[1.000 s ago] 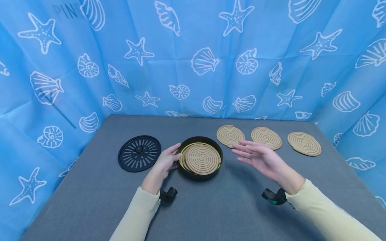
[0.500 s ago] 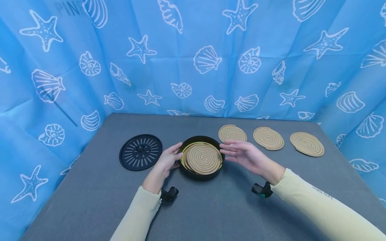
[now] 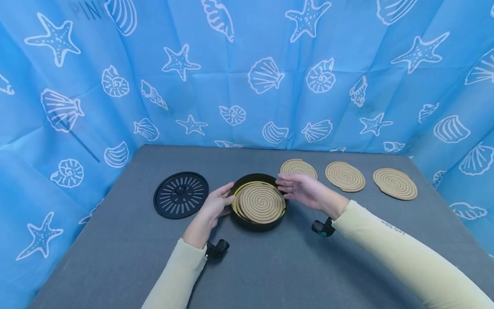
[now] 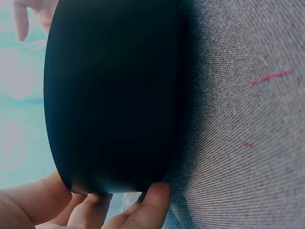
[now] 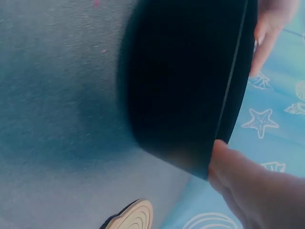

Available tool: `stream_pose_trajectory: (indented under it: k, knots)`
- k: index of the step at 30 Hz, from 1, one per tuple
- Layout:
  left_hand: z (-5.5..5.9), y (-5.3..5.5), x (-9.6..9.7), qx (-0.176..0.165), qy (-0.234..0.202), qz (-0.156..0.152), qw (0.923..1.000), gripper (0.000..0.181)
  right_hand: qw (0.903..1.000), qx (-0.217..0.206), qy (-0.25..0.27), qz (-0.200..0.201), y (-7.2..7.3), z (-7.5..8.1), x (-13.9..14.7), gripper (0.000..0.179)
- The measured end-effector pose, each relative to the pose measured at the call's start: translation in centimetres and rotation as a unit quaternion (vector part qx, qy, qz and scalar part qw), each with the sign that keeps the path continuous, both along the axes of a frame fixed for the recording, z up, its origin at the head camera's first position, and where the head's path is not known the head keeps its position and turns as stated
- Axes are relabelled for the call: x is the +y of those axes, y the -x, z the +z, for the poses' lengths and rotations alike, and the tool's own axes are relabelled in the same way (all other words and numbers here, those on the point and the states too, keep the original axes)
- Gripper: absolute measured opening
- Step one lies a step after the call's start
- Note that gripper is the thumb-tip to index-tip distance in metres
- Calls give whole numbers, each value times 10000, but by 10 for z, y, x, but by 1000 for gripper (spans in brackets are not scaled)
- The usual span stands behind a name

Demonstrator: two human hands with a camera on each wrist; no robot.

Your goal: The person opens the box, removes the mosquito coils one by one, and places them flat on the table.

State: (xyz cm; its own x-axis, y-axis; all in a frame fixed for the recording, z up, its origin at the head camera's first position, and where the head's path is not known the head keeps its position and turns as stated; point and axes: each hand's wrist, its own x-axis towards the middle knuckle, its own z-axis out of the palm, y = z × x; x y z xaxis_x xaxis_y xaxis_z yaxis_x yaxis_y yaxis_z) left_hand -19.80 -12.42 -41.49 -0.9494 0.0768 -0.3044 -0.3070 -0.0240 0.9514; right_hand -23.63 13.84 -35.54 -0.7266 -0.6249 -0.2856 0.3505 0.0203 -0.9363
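Note:
A round black mosquito coil tin (image 3: 257, 227) with a yellow inner rim stands on the table, holding a stack of tan mosquito coils (image 3: 260, 203). My left hand (image 3: 212, 205) holds the tin's left side, thumb at the rim; in the left wrist view its fingers (image 4: 157, 200) lie against the dark wall. My right hand (image 3: 305, 191) is at the tin's right side with fingers fairly straight, fingertips right at the rim. In the right wrist view, a digit of that hand (image 5: 252, 181) meets the rim, and the rest is hidden.
A slotted black lid (image 3: 181, 206) lies to the left of the tin. Three loose coils lie at the back right: one partly behind the right hand (image 3: 297, 166), a middle coil (image 3: 345, 176) and a far-right coil (image 3: 395, 183). A blue seashell curtain (image 3: 247, 116) closes off the back.
My right hand has moved left from over the table to the tin's right rim. The left hand has stayed at the tin, and the tin and coils keep their places.

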Motion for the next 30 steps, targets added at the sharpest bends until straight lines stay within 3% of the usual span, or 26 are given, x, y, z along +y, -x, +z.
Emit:
stream_pose_trajectory:
  k: [15,30]
  knots:
    - [-1,1,3,-15,72,27,10000,50,9973,-105,-723,-73,13,-1,-15,64]
    - [2,0,5,-134,7,80,9999,51,9990,-266,-348,-17,18,-8,-9,60]
